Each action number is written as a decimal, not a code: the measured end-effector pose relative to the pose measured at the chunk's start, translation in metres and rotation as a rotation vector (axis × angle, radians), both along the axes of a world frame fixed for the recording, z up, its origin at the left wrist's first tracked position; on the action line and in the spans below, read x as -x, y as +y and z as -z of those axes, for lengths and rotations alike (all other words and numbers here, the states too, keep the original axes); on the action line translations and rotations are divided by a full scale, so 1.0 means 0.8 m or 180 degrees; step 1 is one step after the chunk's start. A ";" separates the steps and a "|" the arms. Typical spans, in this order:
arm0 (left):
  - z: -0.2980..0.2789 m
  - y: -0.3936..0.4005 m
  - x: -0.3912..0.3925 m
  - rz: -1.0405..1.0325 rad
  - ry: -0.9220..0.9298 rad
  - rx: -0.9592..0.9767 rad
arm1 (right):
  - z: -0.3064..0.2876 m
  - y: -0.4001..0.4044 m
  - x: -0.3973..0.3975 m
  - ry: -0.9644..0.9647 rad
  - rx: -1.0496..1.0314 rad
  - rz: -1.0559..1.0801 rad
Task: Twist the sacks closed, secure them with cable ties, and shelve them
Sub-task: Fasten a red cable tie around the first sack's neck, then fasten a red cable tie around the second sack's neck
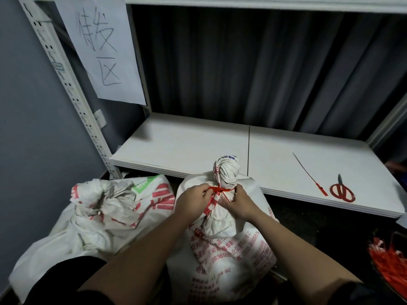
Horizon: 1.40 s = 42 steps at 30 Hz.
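Observation:
A white woven sack [224, 249] with red print stands in front of me, its neck twisted into a tight knob [226, 170]. A red cable tie [220, 189] circles the neck. My left hand [193, 200] pinches the tie's end on the left of the neck. My right hand [239, 204] grips the neck and tie from the right. A second sack [97, 214] lies to the left, its mouth crumpled and loose. The white shelf board [187, 146] runs behind both sacks.
A spare red cable tie [310, 176] and red-handled scissors [342, 191] lie on the shelf at the right. A heap of red ties [389, 263] sits at the lower right. A handwritten paper sign [103, 47] hangs on the shelf's left upright.

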State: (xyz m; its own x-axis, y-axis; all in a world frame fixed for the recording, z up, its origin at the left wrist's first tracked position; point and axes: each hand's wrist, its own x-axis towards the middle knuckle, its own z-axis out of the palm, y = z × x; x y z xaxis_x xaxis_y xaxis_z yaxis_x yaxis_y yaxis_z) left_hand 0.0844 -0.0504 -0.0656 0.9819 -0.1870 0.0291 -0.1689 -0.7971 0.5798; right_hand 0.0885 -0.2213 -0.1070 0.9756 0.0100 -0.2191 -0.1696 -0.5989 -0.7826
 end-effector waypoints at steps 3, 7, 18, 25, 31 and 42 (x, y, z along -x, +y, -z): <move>-0.003 0.005 0.005 0.0229 0.0348 0.0110 | -0.009 -0.012 0.002 0.0184 -0.0024 -0.0246; -0.010 0.013 0.003 0.0055 0.0537 0.0645 | -0.034 -0.036 0.012 0.0705 -0.0096 -0.0611; -0.133 -0.106 -0.011 0.0290 -0.0171 0.1138 | -0.111 -0.175 0.029 0.0350 0.1178 0.0148; -0.113 -0.252 -0.032 0.0756 0.0349 0.0599 | -0.113 -0.291 0.035 0.0378 0.1308 0.0859; -0.045 -0.356 -0.070 0.0869 0.0708 0.0314 | -0.064 -0.380 -0.005 0.0487 0.1638 0.1370; 0.104 -0.443 -0.151 0.0627 0.1132 0.0202 | 0.098 -0.461 -0.098 0.0643 0.1486 0.1887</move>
State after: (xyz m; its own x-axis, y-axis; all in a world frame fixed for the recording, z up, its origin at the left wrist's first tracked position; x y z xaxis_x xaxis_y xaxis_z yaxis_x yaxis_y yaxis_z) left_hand 0.2053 -0.4050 -0.1486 0.8784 -0.3811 -0.2883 -0.0949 -0.7303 0.6765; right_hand 0.1669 -0.5900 -0.1854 0.7300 -0.6375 -0.2463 -0.6766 -0.6234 -0.3919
